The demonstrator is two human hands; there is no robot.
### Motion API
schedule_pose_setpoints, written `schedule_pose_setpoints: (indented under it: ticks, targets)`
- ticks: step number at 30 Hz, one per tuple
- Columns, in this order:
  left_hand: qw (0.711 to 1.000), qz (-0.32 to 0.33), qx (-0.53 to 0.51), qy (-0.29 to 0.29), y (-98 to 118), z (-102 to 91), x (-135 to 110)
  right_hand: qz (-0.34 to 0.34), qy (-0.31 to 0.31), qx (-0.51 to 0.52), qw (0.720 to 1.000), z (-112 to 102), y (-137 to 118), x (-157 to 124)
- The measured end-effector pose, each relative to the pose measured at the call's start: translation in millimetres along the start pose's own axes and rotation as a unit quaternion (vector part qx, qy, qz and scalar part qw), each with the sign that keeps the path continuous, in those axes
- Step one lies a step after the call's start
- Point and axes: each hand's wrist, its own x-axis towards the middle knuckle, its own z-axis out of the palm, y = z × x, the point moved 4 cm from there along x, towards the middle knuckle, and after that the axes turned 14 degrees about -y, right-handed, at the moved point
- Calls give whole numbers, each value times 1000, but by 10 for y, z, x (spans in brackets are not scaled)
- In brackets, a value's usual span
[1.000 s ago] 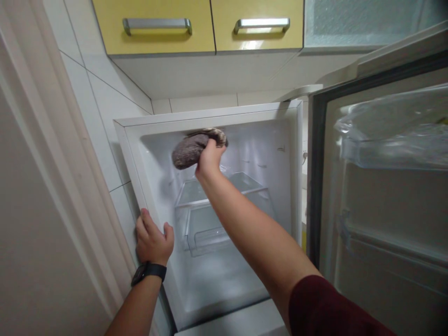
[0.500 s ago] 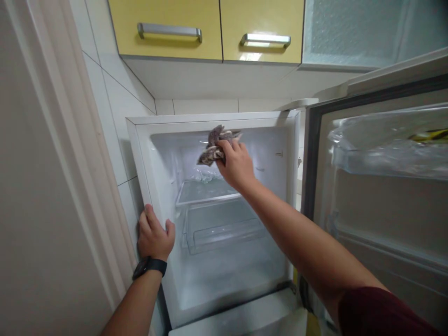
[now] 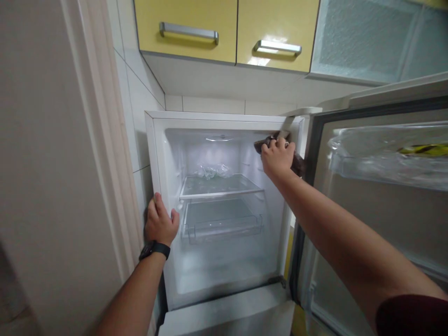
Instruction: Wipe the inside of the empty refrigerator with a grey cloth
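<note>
A white fridge (image 3: pixel 154 154) stands with its upper compartment wide open. My right hand (image 3: pixel 277 157) is closed on a grey-brown cloth (image 3: pixel 298 164) and presses it against the top of the fridge's right inner wall, near the front edge. My left hand (image 3: pixel 160 223), a black watch on its wrist, grips the left front edge of the fridge frame. Inside sit a glass shelf (image 3: pixel 220 187) with a crumpled clear plastic bag (image 3: pixel 211 171) at the back, and a clear drawer (image 3: pixel 221 223) below it.
The fridge door (image 3: pixel 378 205) hangs open on the right, with a clear door bin (image 3: pixel 385 156) near its top. Yellow wall cabinets (image 3: pixel 224 28) with metal handles hang above. A tiled wall and a pale door frame (image 3: pixel 98 140) close in on the left.
My right hand has carried the cloth from the upper left of the compartment across the top to the right wall. The view has shifted to the left. My left hand keeps its grip.
</note>
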Motion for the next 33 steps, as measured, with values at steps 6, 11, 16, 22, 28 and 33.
schedule_pose_setpoints:
  ticks: [6, 11, 16, 22, 28, 33]
  targets:
    - [1000, 1, -12, 3, -22, 29, -3, -41, -1, -9, 999, 78, 165, 128]
    - [1000, -1, -10, 6, -30, 35, -8, -111, -65, -47, 991, 276, 50, 244]
    - [1000, -4, -7, 3, -26, 19, -1, -190, -181, -92, 960, 824, -122, -86]
    - [999, 1, -34, 3, -52, 44, -1, -231, -240, -105, 937, 951, -246, -309]
    - [999, -1, -40, 5, -41, 31, -4, -197, -145, -118, 962, 318, -133, 7]
    - [999, -5, -33, 3, -42, 34, -2, -184, -35, -111, 976, -117, 79, 112]
